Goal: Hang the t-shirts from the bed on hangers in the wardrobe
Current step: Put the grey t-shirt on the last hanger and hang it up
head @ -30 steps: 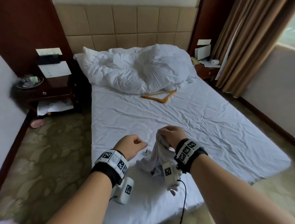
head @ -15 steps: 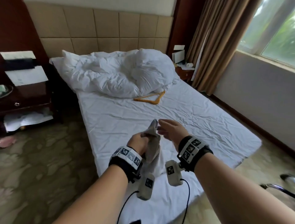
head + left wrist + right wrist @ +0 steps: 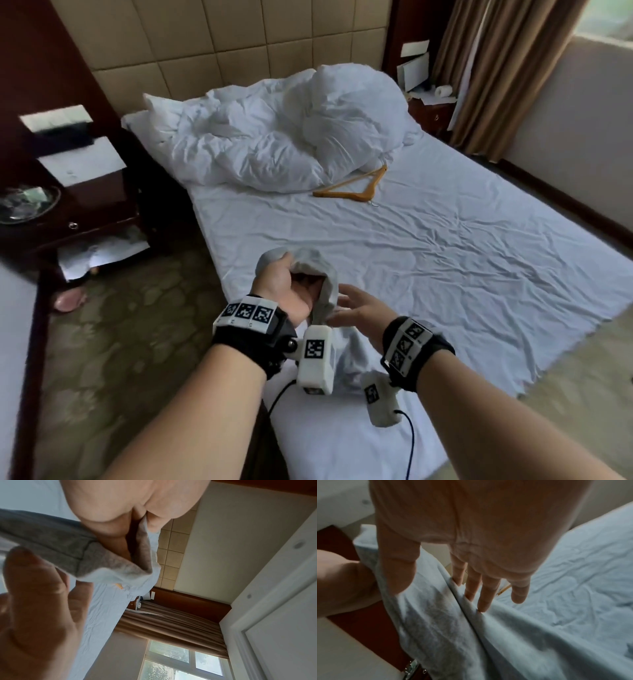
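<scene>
A light grey t-shirt hangs above the near edge of the bed. My left hand grips its bunched top, with the fabric draped over the curled fingers. In the left wrist view the t-shirt runs across the left hand. My right hand is open just to the right, its straight fingers touching the cloth. The right wrist view shows the right hand spread flat against a fold of the t-shirt. A wooden hanger lies on the sheet by the duvet. No wardrobe is in view.
A crumpled white duvet fills the head of the bed. A dark nightstand stands at the left, another nightstand at the far right beside brown curtains. A pink slipper lies on the patterned carpet.
The t-shirt passed from my right hand to my left. The right hand let go and opened beside the cloth. The shirt rose off the bed.
</scene>
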`<state>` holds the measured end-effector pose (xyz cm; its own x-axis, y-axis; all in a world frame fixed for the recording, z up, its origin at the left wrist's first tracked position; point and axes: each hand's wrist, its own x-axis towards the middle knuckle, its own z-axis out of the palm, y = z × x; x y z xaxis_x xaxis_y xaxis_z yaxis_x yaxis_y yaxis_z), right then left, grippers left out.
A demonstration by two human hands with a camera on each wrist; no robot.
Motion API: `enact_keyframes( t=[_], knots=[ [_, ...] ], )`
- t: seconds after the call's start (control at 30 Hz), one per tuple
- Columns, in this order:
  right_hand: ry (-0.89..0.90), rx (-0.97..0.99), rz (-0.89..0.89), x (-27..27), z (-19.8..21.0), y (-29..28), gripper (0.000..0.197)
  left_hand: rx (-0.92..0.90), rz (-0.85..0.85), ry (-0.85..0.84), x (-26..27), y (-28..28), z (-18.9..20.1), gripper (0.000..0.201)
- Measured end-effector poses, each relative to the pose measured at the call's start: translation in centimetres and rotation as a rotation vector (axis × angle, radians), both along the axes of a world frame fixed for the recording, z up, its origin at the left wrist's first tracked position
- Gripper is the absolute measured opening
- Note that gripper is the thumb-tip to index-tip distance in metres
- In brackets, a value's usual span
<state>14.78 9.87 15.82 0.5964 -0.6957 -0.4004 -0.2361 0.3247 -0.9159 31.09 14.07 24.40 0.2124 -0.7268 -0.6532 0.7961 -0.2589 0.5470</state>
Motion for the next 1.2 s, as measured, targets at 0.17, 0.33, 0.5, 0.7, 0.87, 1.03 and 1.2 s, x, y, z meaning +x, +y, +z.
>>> enact_keyframes(
  t=[0.17, 0.33, 0.5, 0.7, 0.87, 1.03, 1.2],
  knots=[
    [0.045, 0.016, -0.046, 3.9, -3.5, 0.0, 0.077, 0.087, 0.062, 0.025, 3.8, -1.3, -1.2, 0.036],
    [0.377, -0.208, -0.04, 8.8, -4.2, -1.0, 0.022, 0.085, 0.004, 0.103, 8.5, -3.9, -3.5, 0.033],
    [0.464, -0.232, -0.498, 10.9, -3.8, -3.3, 0.033, 0.044, -0.132, 0.042, 13.9, -8.2, -3.7, 0.041],
    [0.392, -0.166, -0.728, 14.3, -0.4, -5.6, 0.024, -0.064, -0.824, -0.892, 20.1, -10.6, -4.0, 0.107],
    [0.452, -0.391, -0.552, 19.9, 5.0, -6.7, 0.047, -0.38, -1.026, -0.884, 23.7, -10.8, -2.4, 0.08],
    [0.325, -0.319, -0.431, 23.9, 8.0, -6.7, 0.026, -0.59, -1.065, -0.837, 24.9, -10.0, -2.1, 0.062],
    [0.209, -0.227, -0.415, 26.0, 8.2, -8.5, 0.054, -0.477, -0.995, -1.022, 26.7, -11.9, -1.3, 0.022]
  ],
)
